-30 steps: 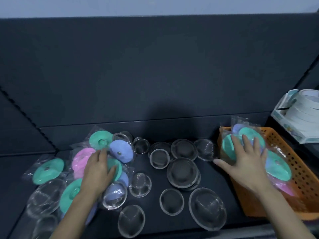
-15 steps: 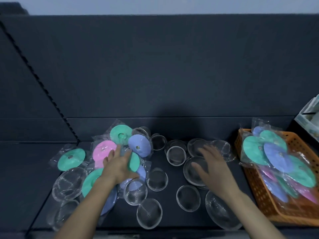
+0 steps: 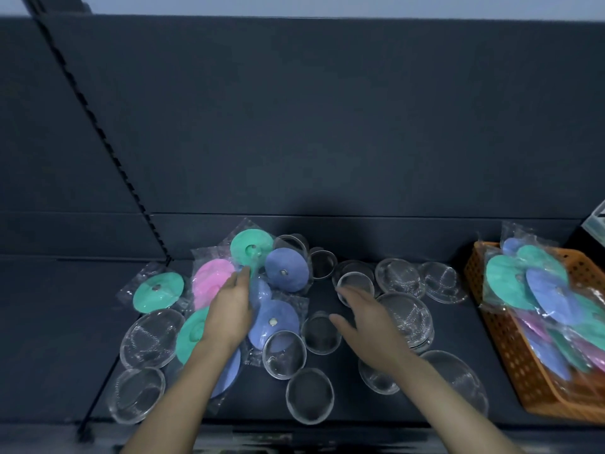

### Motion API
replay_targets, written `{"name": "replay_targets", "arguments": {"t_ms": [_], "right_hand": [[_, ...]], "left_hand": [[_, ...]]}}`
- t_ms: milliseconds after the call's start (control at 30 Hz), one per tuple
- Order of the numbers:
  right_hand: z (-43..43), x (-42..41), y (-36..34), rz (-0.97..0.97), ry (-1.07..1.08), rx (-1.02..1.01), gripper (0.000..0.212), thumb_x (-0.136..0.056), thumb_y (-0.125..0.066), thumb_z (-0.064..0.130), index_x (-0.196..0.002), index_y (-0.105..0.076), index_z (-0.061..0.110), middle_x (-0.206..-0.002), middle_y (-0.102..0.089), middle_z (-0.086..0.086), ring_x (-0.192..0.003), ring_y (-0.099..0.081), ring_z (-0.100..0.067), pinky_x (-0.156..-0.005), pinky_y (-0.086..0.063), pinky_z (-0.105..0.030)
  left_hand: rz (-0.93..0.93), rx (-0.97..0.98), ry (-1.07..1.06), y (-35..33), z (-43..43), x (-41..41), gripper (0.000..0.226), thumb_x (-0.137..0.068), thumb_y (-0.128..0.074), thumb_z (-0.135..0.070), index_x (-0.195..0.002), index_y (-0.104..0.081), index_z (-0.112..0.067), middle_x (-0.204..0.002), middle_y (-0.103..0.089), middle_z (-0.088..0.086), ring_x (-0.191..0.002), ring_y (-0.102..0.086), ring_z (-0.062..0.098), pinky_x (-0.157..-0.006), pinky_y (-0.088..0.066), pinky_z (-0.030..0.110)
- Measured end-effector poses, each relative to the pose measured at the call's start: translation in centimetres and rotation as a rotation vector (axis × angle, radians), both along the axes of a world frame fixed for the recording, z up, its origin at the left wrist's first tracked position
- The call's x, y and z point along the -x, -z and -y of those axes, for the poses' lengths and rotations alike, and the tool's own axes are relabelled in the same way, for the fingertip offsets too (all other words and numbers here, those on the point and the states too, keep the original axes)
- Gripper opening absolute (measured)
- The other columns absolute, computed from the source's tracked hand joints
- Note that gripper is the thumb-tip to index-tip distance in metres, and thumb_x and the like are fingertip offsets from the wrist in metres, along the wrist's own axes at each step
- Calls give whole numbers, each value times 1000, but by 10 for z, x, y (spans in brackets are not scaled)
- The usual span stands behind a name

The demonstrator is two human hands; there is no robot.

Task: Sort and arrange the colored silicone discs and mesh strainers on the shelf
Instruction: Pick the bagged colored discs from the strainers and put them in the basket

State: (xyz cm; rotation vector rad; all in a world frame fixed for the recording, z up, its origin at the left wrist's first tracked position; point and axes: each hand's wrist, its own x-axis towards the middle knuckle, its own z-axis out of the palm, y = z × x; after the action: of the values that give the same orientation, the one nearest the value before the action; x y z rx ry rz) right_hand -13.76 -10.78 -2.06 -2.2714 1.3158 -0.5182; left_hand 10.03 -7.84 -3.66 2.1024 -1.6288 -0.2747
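Observation:
On the dark shelf [image 3: 474, 342], bagged silicone discs are piled at the left: a green one [image 3: 258, 240], a blue one [image 3: 286, 270], a pink one [image 3: 209, 276], another green one [image 3: 157, 291] and a second blue one [image 3: 278, 319]. My left hand [image 3: 229, 309] stands edge-on in this pile. Its fingertips seem to pinch a blurred green bagged disc [image 3: 251, 268]. Clear mesh strainers lie scattered, among them a large one [image 3: 409, 309] and small ones [image 3: 355, 281] [image 3: 320, 334]. My right hand [image 3: 370, 322] hovers with fingers spread over the small strainers and holds nothing.
An orange perforated basket [image 3: 491, 342] at the right holds several bagged discs [image 3: 510, 283]. More strainers lie by the front edge [image 3: 309, 394] [image 3: 136, 393]. A slotted upright [image 3: 98, 132] rises at the left. A white box corner [image 3: 597, 221] shows far right.
My right hand left the discs in the basket and came left over the strainers. My left hand turned from flat to edge-on in the disc pile. The view shifted left.

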Motion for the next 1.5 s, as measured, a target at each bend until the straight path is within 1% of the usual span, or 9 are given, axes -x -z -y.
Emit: {"name": "replay_targets", "arguments": {"t_ms": [233, 500, 700, 833, 967, 1067, 1233, 1400, 1500], "right_hand": [[10, -40, 2, 74, 16, -123, 46, -89, -61, 19, -132, -49, 9, -128, -57, -7, -118, -52, -19, -86, -31, -11], [30, -78, 21, -63, 37, -213, 37, -85, -62, 26, -117, -57, 8, -118, -64, -12, -110, -57, -30, -87, -45, -33], [36, -90, 31, -115, 116, -225, 29, -77, -64, 20, -104, -60, 12, -102, -68, -9, -96, -62, -30, -79, -50, -37], [36, -93, 33, -41, 126, -158, 24, -73, -57, 3, -91, -65, 17, -76, -67, -1, -75, -61, -23, -71, -50, -37], [43, -91, 32, 142, 233, -19, 15, -80, -59, -1, -85, -70, 9, -89, -64, -11, -82, -58, -26, -74, -43, -30], [49, -88, 28, 311, 376, -7, 14, -82, -57, -2, -84, -65, 9, -93, -56, -14, -83, -44, -15, -72, -31, -20], [46, -92, 27, 460, 437, -205, 30, -79, -69, 5, -96, -44, 13, -87, -58, -5, -73, -55, -14, -59, -37, -14], [45, -95, 25, 411, 468, -215, 42, -77, -73, 7, -112, -50, 10, -79, -54, 8, -69, -51, -5, -61, -33, -16], [45, -97, 23, 453, 512, -182, 47, -75, -74, 4, -115, -49, 9, -74, -55, 4, -65, -50, -2, -54, -31, -14]], "left_hand": [[-357, 297, -164, -23, -8, -13, 48, -87, -42, 6, -132, -51, -8, -110, -64, 14, -96, -57, 26, -75, -34, 20], [-850, 517, -316, -43, -9, -34, 35, -90, -49, 7, -115, -59, -15, -110, -65, 0, -105, -61, 18, -93, -49, 32], [-1172, 473, -384, -39, -8, -49, 29, -92, -47, 6, -109, -60, -13, -99, -68, 12, -73, -66, 21, -58, -54, 32], [-1198, 420, -422, -30, -9, -60, 28, -92, -49, 6, -107, -59, -16, -104, -67, 14, -65, -64, 18, -49, -51, 26], [-1156, 380, -428, -33, -5, -65, 30, -91, -51, 6, -114, -59, -12, -99, -67, 18, -63, -57, 35, -64, -53, 51], [-1195, 384, -408, -32, 0, -71, 29, -90, -53, 6, -111, -61, -12, -96, -69, 9, -57, -59, 14, -43, -50, 29], [-1230, 187, -379, -23, 4, -75, 37, -78, -69, 5, -112, -58, -5, -104, -69, 12, -86, -70, 29, -67, -58, 35], [-1191, -14, -317, -25, 1, -66, 19, -80, -68, 3, -66, -57, -5, -66, -69, 11, -48, -61, 12, -43, -45, 17], [-1140, -59, -255, -23, 1, -65, 9, -87, -61, -2, -78, -61, -6, -74, -68, 9, -48, -52, 9, -44, -35, 19]]}}
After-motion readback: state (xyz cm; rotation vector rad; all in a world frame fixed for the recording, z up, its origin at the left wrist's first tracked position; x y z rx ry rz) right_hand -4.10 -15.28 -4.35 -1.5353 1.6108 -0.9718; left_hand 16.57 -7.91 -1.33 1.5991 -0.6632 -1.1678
